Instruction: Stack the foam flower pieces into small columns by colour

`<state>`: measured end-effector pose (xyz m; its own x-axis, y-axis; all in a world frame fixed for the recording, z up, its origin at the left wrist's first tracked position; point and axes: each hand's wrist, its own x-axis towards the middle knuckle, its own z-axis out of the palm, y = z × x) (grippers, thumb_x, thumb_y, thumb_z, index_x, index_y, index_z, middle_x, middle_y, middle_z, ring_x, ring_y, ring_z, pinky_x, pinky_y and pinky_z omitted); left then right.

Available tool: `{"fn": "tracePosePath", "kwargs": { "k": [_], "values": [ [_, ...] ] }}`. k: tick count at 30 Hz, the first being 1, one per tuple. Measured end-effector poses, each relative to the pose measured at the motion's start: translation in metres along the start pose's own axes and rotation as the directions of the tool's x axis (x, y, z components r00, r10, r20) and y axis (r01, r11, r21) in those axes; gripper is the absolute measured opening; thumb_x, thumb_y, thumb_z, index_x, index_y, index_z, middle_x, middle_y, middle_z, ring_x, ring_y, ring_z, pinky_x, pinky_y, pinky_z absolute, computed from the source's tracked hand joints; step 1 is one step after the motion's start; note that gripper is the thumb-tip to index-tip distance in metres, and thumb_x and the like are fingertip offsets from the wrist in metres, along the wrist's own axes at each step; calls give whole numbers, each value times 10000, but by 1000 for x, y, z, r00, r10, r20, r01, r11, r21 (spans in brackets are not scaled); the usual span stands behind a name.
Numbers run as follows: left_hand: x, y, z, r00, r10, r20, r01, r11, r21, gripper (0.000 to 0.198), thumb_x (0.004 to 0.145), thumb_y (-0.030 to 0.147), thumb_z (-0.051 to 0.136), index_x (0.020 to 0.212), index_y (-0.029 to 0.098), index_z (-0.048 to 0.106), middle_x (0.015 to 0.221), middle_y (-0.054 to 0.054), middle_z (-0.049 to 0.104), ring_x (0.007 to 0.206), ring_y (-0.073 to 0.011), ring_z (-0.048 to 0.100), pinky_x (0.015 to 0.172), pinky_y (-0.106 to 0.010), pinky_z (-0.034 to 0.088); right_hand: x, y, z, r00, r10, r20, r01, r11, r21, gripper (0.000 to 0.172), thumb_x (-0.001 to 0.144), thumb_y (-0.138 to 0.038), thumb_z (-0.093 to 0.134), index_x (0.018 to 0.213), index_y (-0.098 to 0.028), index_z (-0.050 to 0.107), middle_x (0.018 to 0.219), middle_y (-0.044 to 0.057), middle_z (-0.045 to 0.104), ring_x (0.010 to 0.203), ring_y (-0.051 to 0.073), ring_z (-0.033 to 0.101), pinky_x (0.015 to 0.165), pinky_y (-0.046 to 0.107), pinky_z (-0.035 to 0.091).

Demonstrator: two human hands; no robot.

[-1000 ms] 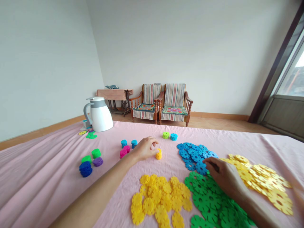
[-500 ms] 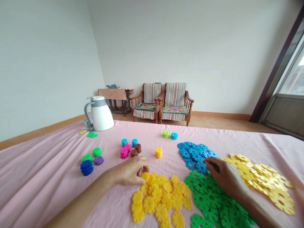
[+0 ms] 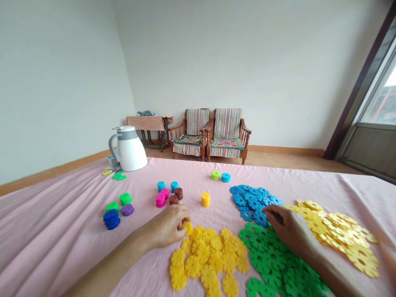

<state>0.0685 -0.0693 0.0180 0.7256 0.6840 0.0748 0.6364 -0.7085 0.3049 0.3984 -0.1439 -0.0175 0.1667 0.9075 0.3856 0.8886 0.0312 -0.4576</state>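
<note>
My left hand (image 3: 171, 226) is closed in a pinch on a yellow snowflake disc (image 3: 187, 228), a flat notched plastic piece. It is at the far left corner of a spread pile of yellow discs (image 3: 204, 253). Curled and closed, my right hand (image 3: 286, 225) has its fingertips over the near edge of a pile of blue discs (image 3: 252, 200). Whether anything is between those fingertips is hidden. Below the right wrist lies a heap of green discs (image 3: 269, 255), partly covered by the forearm.
Paler yellow discs (image 3: 337, 231) lie to the right. Small stacks stand beyond my hands, among them a yellow stack (image 3: 206, 199), brown stack (image 3: 178, 193), pink stack (image 3: 160, 201) and dark blue stack (image 3: 111, 219). A white jug (image 3: 131, 150) stands far left on the pink cloth (image 3: 77, 231).
My left hand has closed on a yellow disc at the pile's edge and raised it slightly. My right hand has hardly moved. The view has shifted a little.
</note>
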Motion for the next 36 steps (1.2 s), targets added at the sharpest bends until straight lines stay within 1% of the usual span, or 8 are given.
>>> {"fn": "tracePosePath", "kwargs": {
  "k": [3, 6, 11, 19, 25, 28, 33, 36],
  "values": [
    [1, -2, 2, 999, 0, -38, -1, 1000, -25, 227, 669, 65, 452, 807, 181, 590, 720, 8, 557, 659, -123, 516, 585, -210, 345, 0, -1, -1, 1000, 5, 4, -5, 1000, 11, 302, 809, -381, 400, 773, -209, 646, 648, 1, 654, 559, 148, 567, 542, 239, 401],
    [-1, -3, 1, 998, -36, -57, 31, 996, -79, 191, 721, 115, 474, 863, 176, 586, 759, 3, 567, 641, -117, 521, 597, -213, 362, 0, -2, -2, 1000, 4, 13, -4, 1000, 9, 298, 808, -375, 401, 761, -208, 644, 641, -3, 646, 564, 145, 567, 553, 240, 401],
    [-6, -5, 1, 997, -72, 21, 75, 986, -148, 188, 669, 199, 615, 855, 172, 609, 798, 4, 564, 629, -107, 532, 604, -209, 387, 0, -1, 0, 1000, -2, 6, 2, 1000, 4, 307, 802, -378, 401, 759, -206, 653, 647, 1, 652, 575, 150, 578, 563, 242, 406],
    [-2, -11, 11, 995, -96, -8, 92, 974, -205, 136, 633, 149, 584, 769, 153, 592, 755, 13, 527, 568, -84, 489, 515, -188, 355, -1, 3, 3, 1000, 5, 24, -6, 1000, 22, 328, 821, -392, 386, 806, -207, 656, 722, 9, 676, 659, 168, 607, 616, 255, 420],
    [1, -15, 12, 994, -104, 18, 104, 949, -297, 290, 613, 224, 663, 893, 171, 615, 843, 12, 527, 551, -63, 461, 518, -184, 366, -1, 5, 4, 999, 16, 45, -17, 1000, 20, 324, 826, -391, 384, 812, -204, 649, 734, 11, 675, 673, 170, 607, 628, 257, 416],
    [0, -13, 12, 994, -104, 17, 105, 950, -293, 238, 629, 227, 649, 859, 172, 632, 822, 13, 521, 557, -66, 455, 515, -181, 361, -1, 4, 4, 999, 7, 41, -8, 1000, 12, 330, 827, -396, 383, 816, -204, 652, 723, 10, 671, 655, 166, 602, 617, 253, 415],
    [0, -7, 9, 993, -116, -27, 105, 959, -263, 204, 630, 246, 645, 817, 164, 636, 798, 13, 523, 567, -73, 469, 518, -183, 366, -2, 1, 2, 1000, -6, 17, 6, 1000, 7, 334, 819, -397, 383, 788, -209, 657, 699, 9, 671, 629, 164, 600, 595, 247, 419],
    [9, -6, 4, 986, -142, -90, 113, 957, -267, 210, 652, 261, 631, 835, 157, 636, 755, 10, 545, 584, -89, 495, 543, -195, 387, -2, -1, 1, 1000, -11, 19, 10, 1000, 9, 338, 818, -393, 378, 779, -209, 660, 691, 13, 672, 625, 168, 602, 588, 250, 424]
  ]
}}
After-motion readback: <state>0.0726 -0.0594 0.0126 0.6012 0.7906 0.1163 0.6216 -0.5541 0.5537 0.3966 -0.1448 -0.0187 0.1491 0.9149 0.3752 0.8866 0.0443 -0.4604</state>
